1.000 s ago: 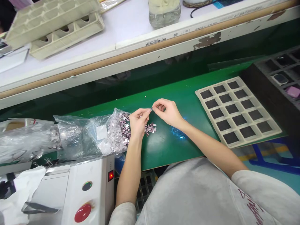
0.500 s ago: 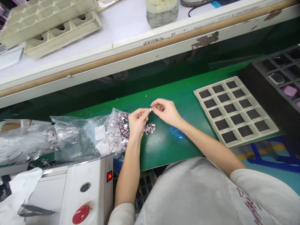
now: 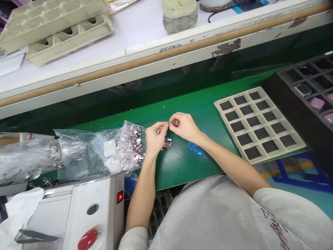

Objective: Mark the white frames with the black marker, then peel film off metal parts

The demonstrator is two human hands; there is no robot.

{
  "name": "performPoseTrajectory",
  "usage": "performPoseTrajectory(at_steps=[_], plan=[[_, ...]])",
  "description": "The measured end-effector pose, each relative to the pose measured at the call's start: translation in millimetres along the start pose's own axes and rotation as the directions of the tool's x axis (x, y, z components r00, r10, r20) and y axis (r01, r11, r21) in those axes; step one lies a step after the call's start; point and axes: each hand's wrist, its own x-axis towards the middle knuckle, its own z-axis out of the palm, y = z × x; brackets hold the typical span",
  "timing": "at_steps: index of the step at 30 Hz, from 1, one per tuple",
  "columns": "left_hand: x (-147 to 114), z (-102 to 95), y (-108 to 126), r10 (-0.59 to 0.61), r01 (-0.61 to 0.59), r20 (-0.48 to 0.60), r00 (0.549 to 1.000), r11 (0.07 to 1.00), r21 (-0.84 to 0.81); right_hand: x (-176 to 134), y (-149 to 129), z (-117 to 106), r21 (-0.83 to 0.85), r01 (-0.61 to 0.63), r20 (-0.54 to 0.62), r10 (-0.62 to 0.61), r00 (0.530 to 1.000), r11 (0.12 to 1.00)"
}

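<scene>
Both my hands meet over the green mat, thumb and fingertips pinched and nearly touching. My left hand [image 3: 155, 138] is closed, with a small silver piece at its fingertips that is now almost wholly covered. My right hand [image 3: 185, 126] pinches at the same spot; what its fingers grip is too small to make out. Under and beside my left hand lies a loose heap of small shiny metal pieces [image 3: 167, 143]. More of them spill from the mouth of a clear plastic bag [image 3: 125, 147] on the left. Thin blue film scraps [image 3: 196, 148] lie below my right wrist.
A pale compartment tray [image 3: 243, 126] lies on the right of the green mat [image 3: 179, 170], beside a dark foam tray [image 3: 283, 100] holding small devices. At lower left stands a white machine [image 3: 104, 208] with a red button [image 3: 87, 239]. A shelf edge [image 3: 145, 57] runs across the back.
The silver piece that showed between my fingertips is now mostly covered. My fingertips have drawn closer together, and both hands sit slightly lower and to the right in the view.
</scene>
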Motion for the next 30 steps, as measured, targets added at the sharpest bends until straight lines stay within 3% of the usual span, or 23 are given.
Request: performPoseTrajectory(at_steps=[8, 17, 23, 30], plan=[[-0.7, 0.8, 1.1, 0.005, -0.005, -0.012, 1.000, 1.000, 0.013, 0.6, 5.5, 3.3, -0.013, 0.009, 0.026, -0.009, 1.000, 1.000], [-2.3, -0.6, -1.5, 0.072, -0.073, 0.013, 0.997, 0.987, 0.144, -0.2, 2.9, 2.1, -0.004, 0.006, 0.026, -0.006, 1.000, 1.000], [-5.2, -2.1, 1.4, 0.114, -0.109, -0.011, 0.993, 0.972, 0.211, -1.1, -1.9, -6.5, 0.039, 0.075, 0.048, -0.077, 0.996, 0.996], [-7.9, 1.4, 14.0, 0.174, -0.157, -0.168, 0.970, 0.982, 0.109, -5.4, -17.0, -10.5, 0.156, 0.218, -0.078, -0.208, 0.975, 0.963]])
